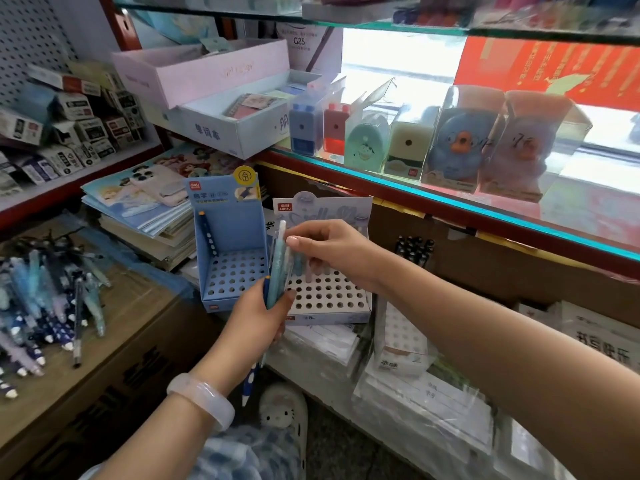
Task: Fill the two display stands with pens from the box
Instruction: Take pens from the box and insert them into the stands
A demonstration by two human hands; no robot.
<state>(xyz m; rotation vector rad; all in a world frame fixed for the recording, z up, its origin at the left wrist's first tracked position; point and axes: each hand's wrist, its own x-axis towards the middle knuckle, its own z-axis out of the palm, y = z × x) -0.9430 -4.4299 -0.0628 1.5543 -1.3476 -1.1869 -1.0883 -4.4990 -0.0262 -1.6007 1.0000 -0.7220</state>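
Since the pens [277, 268] look light, stiff and slick-barrelled, a pinch near the top end should lift one cleanly. The left hand [258, 315] grips the bundle upright by its lower half; just above it, the right hand [325, 245] pinches one pen's top, with the white stand [330, 299] below its fingers and the blue stand [230, 271] to their left.

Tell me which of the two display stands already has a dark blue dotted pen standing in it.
The blue stand, left of the white stand: one dark blue dotted pen leans in its back-left corner.

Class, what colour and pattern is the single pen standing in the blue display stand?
Dark blue with pale dots, seen clearly in the head view.
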